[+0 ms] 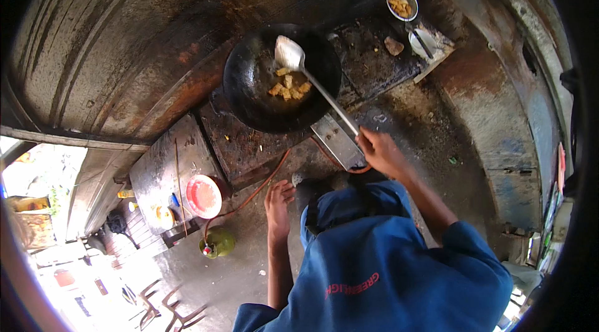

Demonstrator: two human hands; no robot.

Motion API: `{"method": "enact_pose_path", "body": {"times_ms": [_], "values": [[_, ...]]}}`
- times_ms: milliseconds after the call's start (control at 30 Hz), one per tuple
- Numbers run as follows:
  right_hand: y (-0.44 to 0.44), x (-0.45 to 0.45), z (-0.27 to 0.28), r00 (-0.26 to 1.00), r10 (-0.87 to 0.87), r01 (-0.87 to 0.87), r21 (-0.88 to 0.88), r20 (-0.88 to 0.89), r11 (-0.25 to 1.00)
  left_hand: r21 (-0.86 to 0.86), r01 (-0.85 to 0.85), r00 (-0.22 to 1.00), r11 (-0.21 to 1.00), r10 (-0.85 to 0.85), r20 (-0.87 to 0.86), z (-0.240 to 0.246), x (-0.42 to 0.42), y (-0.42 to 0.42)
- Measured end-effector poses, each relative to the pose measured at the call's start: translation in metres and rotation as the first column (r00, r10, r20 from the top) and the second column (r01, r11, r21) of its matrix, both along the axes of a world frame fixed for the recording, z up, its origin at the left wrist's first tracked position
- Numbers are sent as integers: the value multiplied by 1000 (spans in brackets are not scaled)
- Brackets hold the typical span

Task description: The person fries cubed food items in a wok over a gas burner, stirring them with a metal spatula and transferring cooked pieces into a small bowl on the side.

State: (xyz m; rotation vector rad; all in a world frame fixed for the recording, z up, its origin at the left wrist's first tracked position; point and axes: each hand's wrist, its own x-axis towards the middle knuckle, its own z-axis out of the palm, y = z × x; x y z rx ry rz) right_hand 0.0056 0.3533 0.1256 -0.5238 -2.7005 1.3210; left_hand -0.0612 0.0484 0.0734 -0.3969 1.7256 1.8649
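Observation:
A long-handled metal wok spatula [289,53] is gripped near its handle's end by my right hand [384,153]. Its blade hangs over a large dark wok [323,61], just above several browned, cut food pieces [288,90]. These lie in the wok's bottom, apparently in oil or liquid. My left hand [280,194] is below the wok and away from it, fingers loosely bent, holding nothing. Farther right, a round strainer [402,3] holds more browned pieces, its handle crossing a white container [422,43].
A red basin [203,196] stands on the side table [159,168] at left. An orange hose [255,203] runs to a green gas cylinder [219,242] on the floor. A metal plate [339,142] juts out below the wok. Sooty metal sheeting [140,42] rises behind.

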Motion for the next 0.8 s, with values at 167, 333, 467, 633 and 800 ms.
{"method": "enact_pose_path", "body": {"times_ms": [167, 333, 467, 633, 800], "values": [[52, -2, -3, 997, 70, -65, 116, -42, 991, -4, -56, 997, 998, 56, 43, -3, 46, 34], [84, -5, -8, 981, 152, -184, 327, 120, 927, 94, -125, 991, 988, 120, 64, -2, 82, 58], [95, 12, -14, 969, 205, -235, 261, 139, 936, 36, -69, 993, 997, 65, 97, -9, 94, 69], [74, 50, -21, 992, 124, -123, 73, -15, 990, 2, 34, 993, 999, -34, 116, -8, 88, 83], [64, 66, -34, 993, 96, -100, -65, -72, 993, 43, 130, 990, 991, -133, 57, 2, 71, 110]]}}
